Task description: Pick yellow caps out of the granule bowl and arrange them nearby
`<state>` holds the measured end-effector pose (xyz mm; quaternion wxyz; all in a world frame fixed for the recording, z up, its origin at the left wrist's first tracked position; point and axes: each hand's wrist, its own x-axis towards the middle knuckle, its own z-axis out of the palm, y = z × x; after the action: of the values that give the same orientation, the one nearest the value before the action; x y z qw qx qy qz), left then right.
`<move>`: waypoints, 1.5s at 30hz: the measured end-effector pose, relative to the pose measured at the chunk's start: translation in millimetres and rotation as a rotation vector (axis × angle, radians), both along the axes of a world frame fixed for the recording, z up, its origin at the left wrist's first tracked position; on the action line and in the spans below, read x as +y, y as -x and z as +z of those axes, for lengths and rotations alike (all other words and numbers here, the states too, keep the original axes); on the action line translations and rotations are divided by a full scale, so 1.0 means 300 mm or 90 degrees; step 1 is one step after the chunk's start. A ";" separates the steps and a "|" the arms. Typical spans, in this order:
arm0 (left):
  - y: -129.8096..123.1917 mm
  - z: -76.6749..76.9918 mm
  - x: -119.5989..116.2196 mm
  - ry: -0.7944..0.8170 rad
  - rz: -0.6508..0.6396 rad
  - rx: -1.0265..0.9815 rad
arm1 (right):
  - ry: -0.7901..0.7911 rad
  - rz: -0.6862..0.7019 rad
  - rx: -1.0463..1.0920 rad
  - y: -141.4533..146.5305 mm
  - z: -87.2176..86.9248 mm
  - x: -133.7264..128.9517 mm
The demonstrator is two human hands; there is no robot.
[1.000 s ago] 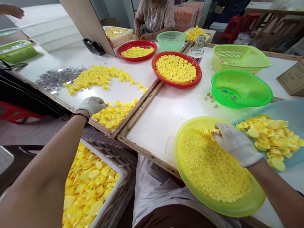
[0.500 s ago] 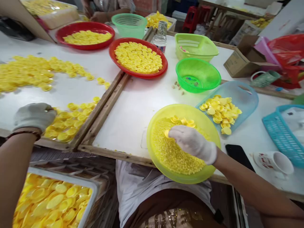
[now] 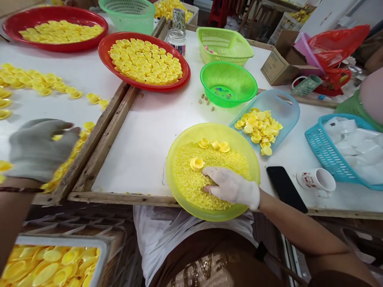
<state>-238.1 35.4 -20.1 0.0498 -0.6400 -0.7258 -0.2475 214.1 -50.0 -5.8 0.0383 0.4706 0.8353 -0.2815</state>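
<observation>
My left hand [image 3: 43, 147], in a pale glove with bare fingertips, is over the yellow caps at the left table's edge, its thumb and fingers apart and nothing seen held. My right hand [image 3: 229, 186], in a white glove, rests on small yellow pellets [image 3: 191, 195] inside a yellow bowl [image 3: 173, 159]. Its thumb and fingers are apart, with the lower fingertips against the pellets. One yellow cap [image 3: 196, 164] lies on the pellets just beyond the thumb. A few more caps [image 3: 224, 146] sit near the bowl's far side.
Red trays [image 3: 185, 77] of yellow caps stand at the back left. A green bowl [image 3: 229, 85], a blue tray [image 3: 289, 107] with caps, a black phone [image 3: 286, 189], a mug [image 3: 317, 180] and a blue basket [image 3: 326, 153] are to the right. A wooden ledge [image 3: 98, 149] divides the tables.
The view has shifted right. My right hand has let go of a cap, which now lies on the pellets, and its fingers have spread. My left hand's fingers have opened.
</observation>
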 end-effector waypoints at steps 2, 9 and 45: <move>-0.204 0.018 -0.040 -0.048 -0.076 -0.028 | 0.024 -0.005 0.071 -0.001 0.003 0.014; -0.682 0.017 -0.205 -0.013 -0.443 -0.035 | -0.133 -0.020 0.184 0.016 0.054 0.088; -0.799 -0.020 -0.245 0.050 -0.504 -0.194 | 0.057 -0.126 0.371 0.007 0.064 0.091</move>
<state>1.5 -38.0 -26.2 -0.1810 -0.8266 -0.4322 -0.3116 212.1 -22.8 13.3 -0.2099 0.4467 0.7483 -0.4432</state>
